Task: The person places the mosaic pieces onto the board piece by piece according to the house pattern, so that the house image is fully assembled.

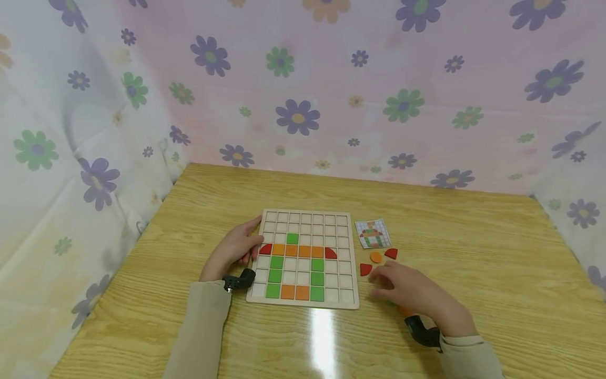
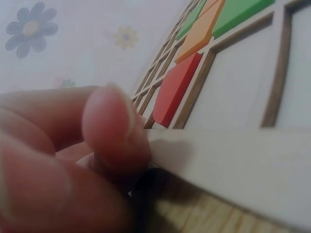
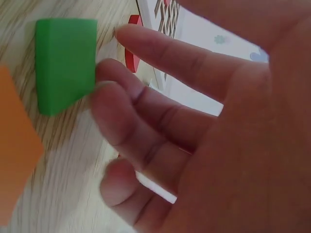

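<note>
A wooden grid board [image 1: 332, 280] lies on the table, partly filled with coloured tiles. A row of orange tiles [image 1: 305, 251] runs between two red rounded pieces [image 1: 331, 253], with green squares [image 1: 317, 277] in two columns below. My left hand [image 1: 232, 247] grips the board's left edge, a fingertip [image 2: 114, 121] against its side in the left wrist view. My right hand [image 1: 409, 289] hovers right of the board, fingers loosely bent and holding nothing. Close by its fingertips is a green piece [image 3: 65, 63], and an orange piece [image 3: 17, 150] is partly in view.
Right of the board lies a small picture card [image 1: 374, 233] showing a coloured grid pattern. Between it and my right hand are an orange disc [image 1: 376, 257] and two loose red quarter-round pieces [image 1: 366, 269]. A flowered cloth [image 1: 341, 84] hangs behind the wooden table [image 1: 450, 231].
</note>
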The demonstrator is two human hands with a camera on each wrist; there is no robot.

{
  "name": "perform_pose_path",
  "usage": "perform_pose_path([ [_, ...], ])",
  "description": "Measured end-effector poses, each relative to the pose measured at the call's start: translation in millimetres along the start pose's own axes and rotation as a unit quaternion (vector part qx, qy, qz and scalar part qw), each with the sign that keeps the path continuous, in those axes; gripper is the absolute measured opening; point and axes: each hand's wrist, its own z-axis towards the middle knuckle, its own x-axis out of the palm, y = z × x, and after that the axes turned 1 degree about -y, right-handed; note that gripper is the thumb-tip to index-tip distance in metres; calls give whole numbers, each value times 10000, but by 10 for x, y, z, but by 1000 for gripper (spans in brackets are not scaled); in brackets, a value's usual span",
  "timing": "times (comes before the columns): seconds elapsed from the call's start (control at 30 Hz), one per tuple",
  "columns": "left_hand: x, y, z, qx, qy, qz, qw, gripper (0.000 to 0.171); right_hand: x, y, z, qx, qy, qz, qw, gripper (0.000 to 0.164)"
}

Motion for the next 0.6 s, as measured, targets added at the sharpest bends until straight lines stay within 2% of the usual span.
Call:
perform_pose_path([
  [0.13, -4, 18, 10, 13, -33, 12, 10000, 61, -18, -1, -24, 55, 135, -12, 9999, 31],
  [0.37, -2, 15, -7, -32, 69, -79, 9999, 60, -59, -74, -77, 82, 391, 353, 9986, 33],
  [0.6, -11, -1, -19, -18, 34, -128, 9999, 63, -61, -54, -54, 216, 330, 251, 9989, 30],
])
